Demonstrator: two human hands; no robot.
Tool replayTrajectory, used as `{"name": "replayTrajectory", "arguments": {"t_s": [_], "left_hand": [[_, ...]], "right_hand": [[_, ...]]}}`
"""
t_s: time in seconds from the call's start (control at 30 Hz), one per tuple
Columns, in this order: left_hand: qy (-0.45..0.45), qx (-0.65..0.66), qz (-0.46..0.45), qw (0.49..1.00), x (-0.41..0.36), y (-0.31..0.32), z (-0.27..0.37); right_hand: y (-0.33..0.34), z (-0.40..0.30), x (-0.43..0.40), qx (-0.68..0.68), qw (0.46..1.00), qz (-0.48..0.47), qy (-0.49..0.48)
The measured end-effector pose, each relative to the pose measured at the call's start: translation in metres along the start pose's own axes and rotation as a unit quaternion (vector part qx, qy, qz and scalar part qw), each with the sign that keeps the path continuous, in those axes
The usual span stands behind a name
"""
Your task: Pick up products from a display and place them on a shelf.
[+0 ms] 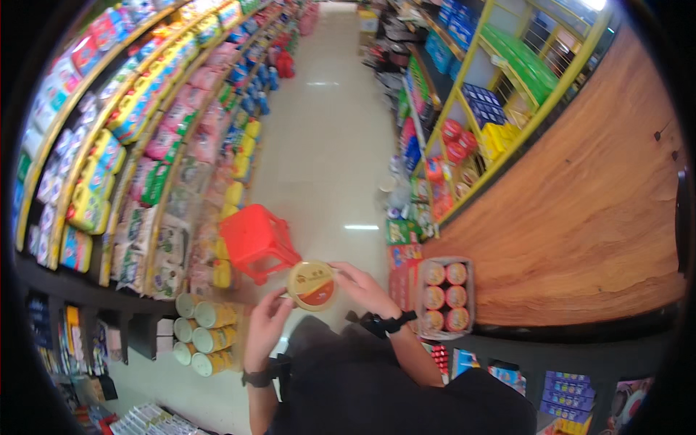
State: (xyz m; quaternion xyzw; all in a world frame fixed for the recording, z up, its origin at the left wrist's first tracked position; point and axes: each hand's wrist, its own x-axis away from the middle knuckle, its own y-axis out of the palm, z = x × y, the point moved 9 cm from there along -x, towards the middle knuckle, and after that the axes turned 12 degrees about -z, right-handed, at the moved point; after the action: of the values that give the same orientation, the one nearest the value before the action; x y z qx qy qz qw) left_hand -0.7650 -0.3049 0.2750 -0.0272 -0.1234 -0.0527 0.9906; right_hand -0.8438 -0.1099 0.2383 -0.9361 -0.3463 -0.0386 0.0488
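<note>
A round tub with a gold and orange lid (312, 285) is held in front of my body, lid facing up. My left hand (267, 321) grips its left edge, and my right hand (365, 288) has hold of its right edge. Both wrists wear dark bands. Just beyond the tub, a red plastic stool (258, 239) lies tilted on the aisle floor. To the right is an open carton (472, 299) of round-lidded tubs. Yellow canisters with pale lids (209, 340) are stacked at the left.
Shelves of packaged goods (163, 114) line the left side. On the right are a yellow-framed rack (467, 190), a wood-grain panel (571, 201) and a shelf with bags and boxes. Between them runs a tiled aisle (321, 147). Small packets stand at the lower right.
</note>
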Motion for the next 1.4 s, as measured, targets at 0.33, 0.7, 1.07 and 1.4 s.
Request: {"name": "replayTrajectory", "arguments": {"t_s": [0.33, 0.7, 1.07, 1.4], "left_hand": [[-0.064, -0.029, -0.076, 0.995, -0.147, 0.015, 0.001], [-0.031, -0.079, -0.261, 0.962, -0.361, 0.027, 0.046], [-0.004, -0.077, -0.387, 0.919, -0.522, 0.056, 0.097], [-0.006, -0.193, -0.334, 0.923, -0.606, 0.088, 0.110]], "right_hand": [[-0.089, 0.013, -0.047, 0.023, 0.996, 0.090, 0.013], [-0.217, 0.014, -0.129, -0.047, 0.956, 0.273, 0.099], [-0.305, 0.006, -0.191, -0.138, 0.901, 0.405, 0.076], [-0.382, 0.072, -0.243, -0.327, 0.872, 0.358, 0.067]]}}
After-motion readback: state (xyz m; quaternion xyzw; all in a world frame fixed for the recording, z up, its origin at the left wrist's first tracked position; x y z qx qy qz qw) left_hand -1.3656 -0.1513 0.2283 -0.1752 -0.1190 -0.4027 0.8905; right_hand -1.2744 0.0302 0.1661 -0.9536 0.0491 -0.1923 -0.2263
